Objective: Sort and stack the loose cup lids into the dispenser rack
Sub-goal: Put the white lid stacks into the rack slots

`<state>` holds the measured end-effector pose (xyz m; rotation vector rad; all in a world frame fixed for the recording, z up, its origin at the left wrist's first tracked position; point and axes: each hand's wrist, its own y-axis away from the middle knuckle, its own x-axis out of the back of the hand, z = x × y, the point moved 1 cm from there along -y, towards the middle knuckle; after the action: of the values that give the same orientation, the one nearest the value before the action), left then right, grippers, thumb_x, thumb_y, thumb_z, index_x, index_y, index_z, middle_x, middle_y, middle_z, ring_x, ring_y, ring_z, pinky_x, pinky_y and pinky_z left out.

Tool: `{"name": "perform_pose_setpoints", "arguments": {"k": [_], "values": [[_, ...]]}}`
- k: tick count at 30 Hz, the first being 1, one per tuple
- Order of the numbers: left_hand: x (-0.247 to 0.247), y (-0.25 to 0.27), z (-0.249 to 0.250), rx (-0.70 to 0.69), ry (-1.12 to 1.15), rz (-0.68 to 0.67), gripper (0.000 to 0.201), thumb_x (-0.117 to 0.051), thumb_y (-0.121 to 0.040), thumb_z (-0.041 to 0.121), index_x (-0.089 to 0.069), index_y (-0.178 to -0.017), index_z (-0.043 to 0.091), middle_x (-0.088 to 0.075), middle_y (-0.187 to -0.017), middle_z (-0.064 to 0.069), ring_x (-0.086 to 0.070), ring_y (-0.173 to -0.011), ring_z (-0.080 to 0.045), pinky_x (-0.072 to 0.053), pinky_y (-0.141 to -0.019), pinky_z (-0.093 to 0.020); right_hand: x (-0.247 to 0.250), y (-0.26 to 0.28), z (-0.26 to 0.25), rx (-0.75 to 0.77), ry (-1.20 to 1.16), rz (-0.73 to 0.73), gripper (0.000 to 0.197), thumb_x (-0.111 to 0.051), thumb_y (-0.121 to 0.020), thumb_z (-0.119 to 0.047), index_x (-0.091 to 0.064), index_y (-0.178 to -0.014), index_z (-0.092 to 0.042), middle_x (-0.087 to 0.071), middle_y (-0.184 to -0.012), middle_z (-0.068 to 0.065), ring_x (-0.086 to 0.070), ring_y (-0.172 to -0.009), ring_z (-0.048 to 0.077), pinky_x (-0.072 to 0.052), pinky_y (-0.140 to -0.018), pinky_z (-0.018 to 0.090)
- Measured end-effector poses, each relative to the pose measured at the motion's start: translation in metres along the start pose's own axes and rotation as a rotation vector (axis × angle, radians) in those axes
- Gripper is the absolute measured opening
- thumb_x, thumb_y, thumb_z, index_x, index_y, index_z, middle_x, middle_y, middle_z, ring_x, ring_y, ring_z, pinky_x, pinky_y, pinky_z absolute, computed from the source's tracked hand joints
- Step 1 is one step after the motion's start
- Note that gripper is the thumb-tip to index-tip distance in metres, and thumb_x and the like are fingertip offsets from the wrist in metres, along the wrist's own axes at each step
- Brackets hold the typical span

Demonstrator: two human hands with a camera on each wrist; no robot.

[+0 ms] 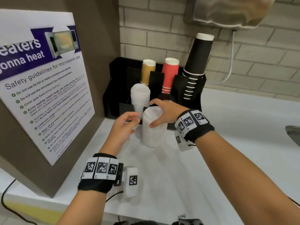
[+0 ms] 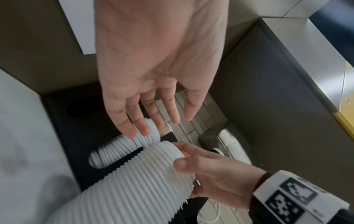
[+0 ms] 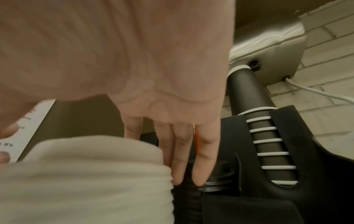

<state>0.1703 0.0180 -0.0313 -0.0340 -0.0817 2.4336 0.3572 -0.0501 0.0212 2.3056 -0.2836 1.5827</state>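
Two hands work at the rack. My right hand [image 1: 164,111] wraps its thumb and fingers round the top of a tall stack of white lids [image 1: 154,129], held in front of the black dispenser rack [image 1: 190,88]. My left hand [image 1: 125,127] is open, fingers relaxed, holding nothing, just beside that stack. A second white lid stack [image 1: 140,98] already sits in the rack's front left slot, with tan cups [image 1: 148,71], red cups [image 1: 169,74] and black cups [image 1: 198,60] standing behind.
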Motion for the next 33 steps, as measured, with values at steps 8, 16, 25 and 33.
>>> {"name": "perform_pose_setpoints", "arguments": {"k": [8,16,25,33], "values": [[0.004,0.002,-0.002,-0.008,0.028,0.015,0.022,-0.057,-0.094,0.011,-0.067,-0.100,0.030,-0.063,-0.095,0.010,-0.061,-0.092,-0.005,-0.051,-0.087,-0.030,-0.005,-0.007,-0.003,-0.012,0.005,-0.030,0.088,-0.081,-0.065,-0.049,-0.032,-0.137,-0.033,-0.049,-0.126,0.005,-0.049,-0.105,0.020,-0.047,-0.082,0.031],[0.000,0.001,0.003,-0.124,-0.006,-0.015,0.045,-0.073,-0.083,0.022,-0.053,-0.119,0.040,-0.059,-0.119,0.009,-0.062,-0.102,-0.003,-0.049,-0.086,-0.022,0.013,0.009,-0.010,0.121,-0.211,0.181,0.082,-0.079,-0.069,-0.045,-0.034,-0.137,-0.033,-0.048,-0.132,0.002,-0.046,-0.121,0.022,-0.042,-0.100,0.039],[-0.008,-0.004,0.015,-0.244,0.137,-0.163,0.096,-0.084,-0.066,0.017,-0.035,-0.146,0.029,-0.048,-0.144,-0.002,-0.056,-0.124,-0.013,-0.053,-0.091,-0.027,0.010,0.037,-0.033,0.293,-0.613,0.046,0.067,-0.074,-0.082,-0.029,-0.038,-0.137,-0.041,-0.054,-0.125,-0.004,-0.054,-0.114,0.010,-0.047,-0.097,0.026],[-0.006,-0.002,0.020,-0.250,0.161,-0.222,0.087,-0.086,-0.062,0.018,-0.044,-0.136,0.039,-0.050,-0.140,0.003,-0.060,-0.118,-0.020,-0.056,-0.083,-0.030,0.020,0.042,-0.026,0.316,-0.626,0.019,0.071,-0.082,-0.073,-0.030,-0.047,-0.134,-0.037,-0.059,-0.126,-0.005,-0.056,-0.118,0.009,-0.046,-0.103,0.035]]}}
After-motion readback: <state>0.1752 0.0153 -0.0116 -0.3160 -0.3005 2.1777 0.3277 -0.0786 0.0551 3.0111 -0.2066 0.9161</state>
